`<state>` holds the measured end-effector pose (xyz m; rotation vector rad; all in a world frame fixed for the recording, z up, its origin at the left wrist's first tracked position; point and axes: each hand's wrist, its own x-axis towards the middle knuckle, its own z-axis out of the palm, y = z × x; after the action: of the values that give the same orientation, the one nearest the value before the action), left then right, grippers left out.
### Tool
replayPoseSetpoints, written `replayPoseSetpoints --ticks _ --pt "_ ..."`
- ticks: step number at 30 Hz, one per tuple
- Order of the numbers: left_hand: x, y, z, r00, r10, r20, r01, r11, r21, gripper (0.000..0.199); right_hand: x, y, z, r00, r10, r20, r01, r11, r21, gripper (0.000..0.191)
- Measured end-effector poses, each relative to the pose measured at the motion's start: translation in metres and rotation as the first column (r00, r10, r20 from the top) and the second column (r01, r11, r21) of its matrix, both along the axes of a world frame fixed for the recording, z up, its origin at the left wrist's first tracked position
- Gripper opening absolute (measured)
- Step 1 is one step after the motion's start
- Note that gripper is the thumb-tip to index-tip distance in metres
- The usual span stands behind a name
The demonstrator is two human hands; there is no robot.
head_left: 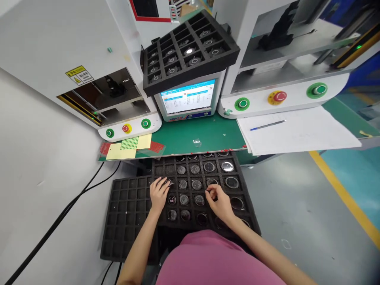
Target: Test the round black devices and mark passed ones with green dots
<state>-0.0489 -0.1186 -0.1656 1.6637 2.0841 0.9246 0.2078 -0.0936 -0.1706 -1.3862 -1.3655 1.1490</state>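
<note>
Below the bench edge lies a black foam tray (170, 169) with rows of square pockets, most holding round watch bodies with dark glass faces. My left hand (158, 192) is over its left column, fingertips closed on the edge of a round watch body (169, 182). Just beneath that, another watch (171, 200) shows a lit display. My right hand (219, 200) is curled, with thumb and fingers pinched together, over the right part of the tray. A watch (211, 182) lies just beyond its fingertips. Whatever that pinch holds is hidden.
A second pocketed tray (126, 213) lies to the left. Above, a tilted tray of round parts (192, 73) rests over a lit monitor (188, 97). Button-fronted machines (127, 126) flank it. Papers (299, 132) with a pen (268, 125) and sticker sheets (130, 143) lie on the green bench.
</note>
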Motion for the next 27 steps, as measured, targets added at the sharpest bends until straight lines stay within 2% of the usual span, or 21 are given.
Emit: replayPoseSetpoints --ticks 3,5,9,11,13,16,19,21,22,24,26,27 --pt "-0.007 0.005 -0.019 0.994 -0.097 -0.043 0.094 0.994 -0.063 0.019 0.004 -0.003 -0.015 0.995 0.047 0.087 -0.049 0.999 0.022 0.019" --pt "-0.011 0.007 -0.025 0.987 -0.152 -0.055 0.147 0.985 -0.095 0.019 0.005 -0.004 -0.021 0.988 0.074 0.138 -0.079 0.996 0.038 0.017" --pt "-0.021 0.004 -0.024 0.968 -0.247 -0.05 0.237 0.96 -0.146 0.017 0.004 -0.006 -0.027 0.972 0.096 0.213 -0.114 0.991 0.076 0.013" --pt "-0.025 0.001 -0.022 0.968 -0.245 -0.046 0.235 0.959 -0.158 0.017 0.003 -0.006 -0.029 0.967 0.094 0.237 -0.121 0.988 0.099 0.012" --pt "-0.027 0.0 -0.023 0.988 -0.145 -0.062 0.134 0.979 -0.151 0.02 0.003 -0.007 -0.029 0.965 0.079 0.25 -0.114 0.985 0.13 0.012" --pt "-0.028 0.002 -0.034 0.986 0.137 -0.093 -0.149 0.979 -0.142 0.028 0.014 -0.01 -0.025 0.964 -0.018 0.266 -0.038 0.978 0.203 0.014" --pt "-0.035 0.007 -0.051 0.926 0.361 -0.108 -0.376 0.909 -0.181 0.03 0.039 -0.013 -0.021 0.897 -0.256 0.359 0.155 0.945 0.288 0.02" --pt "-0.047 0.005 -0.06 0.874 0.467 -0.132 -0.485 0.848 -0.213 0.03 0.061 -0.013 -0.02 0.795 -0.385 0.468 0.282 0.919 0.276 0.042" --pt "-0.054 0.0 -0.063 0.847 0.51 -0.152 -0.532 0.816 -0.227 0.03 0.071 -0.012 -0.021 0.763 -0.399 0.508 0.333 0.917 0.22 0.056" --pt "-0.066 -0.018 -0.066 0.795 0.572 -0.202 -0.606 0.754 -0.252 0.032 0.087 -0.01 -0.024 0.782 -0.312 0.539 0.371 0.928 -0.002 0.077" --pt "-0.071 -0.047 -0.069 0.759 0.597 -0.259 -0.651 0.709 -0.272 0.034 0.097 -0.009 -0.028 0.831 -0.186 0.524 0.35 0.907 -0.233 0.081" --pt "-0.07 -0.063 -0.07 0.751 0.595 -0.288 -0.66 0.696 -0.284 0.036 0.1 -0.009 -0.03 0.837 -0.139 0.529 0.337 0.893 -0.299 0.078"
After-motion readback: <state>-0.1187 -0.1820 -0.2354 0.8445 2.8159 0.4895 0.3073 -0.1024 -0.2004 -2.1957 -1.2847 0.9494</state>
